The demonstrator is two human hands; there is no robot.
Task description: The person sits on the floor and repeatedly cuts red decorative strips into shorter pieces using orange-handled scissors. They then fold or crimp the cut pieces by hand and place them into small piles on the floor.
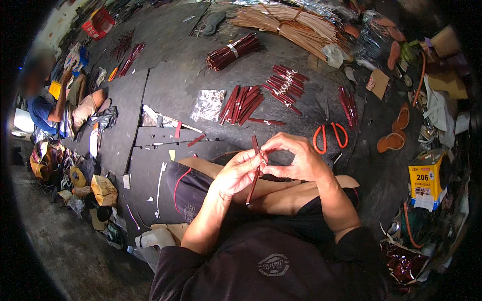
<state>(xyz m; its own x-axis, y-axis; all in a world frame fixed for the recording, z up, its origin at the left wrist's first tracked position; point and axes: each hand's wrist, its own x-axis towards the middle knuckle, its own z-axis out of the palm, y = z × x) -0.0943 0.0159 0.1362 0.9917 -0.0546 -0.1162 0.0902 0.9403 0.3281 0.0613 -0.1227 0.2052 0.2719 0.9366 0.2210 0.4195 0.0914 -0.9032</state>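
Pinching one thin dark red strip [254, 170] from both sides over the lap, left hand [236, 173] and right hand [296, 160] both closed tight on it. Lying near on the dark floor [165, 85]: orange scissors [330, 136], more red strips [242, 104], and a tied bundle [232, 51].

— What did the person wear?
— A dark, short-sleeved shirt with a pale round emblem on the chest; the forearms were bare; dark shorts with a thin red piping line and a pale mark near the hem.
— Anything on the hands?
— No gloves; the left hand [235, 173] and right hand [296, 159] were bare.
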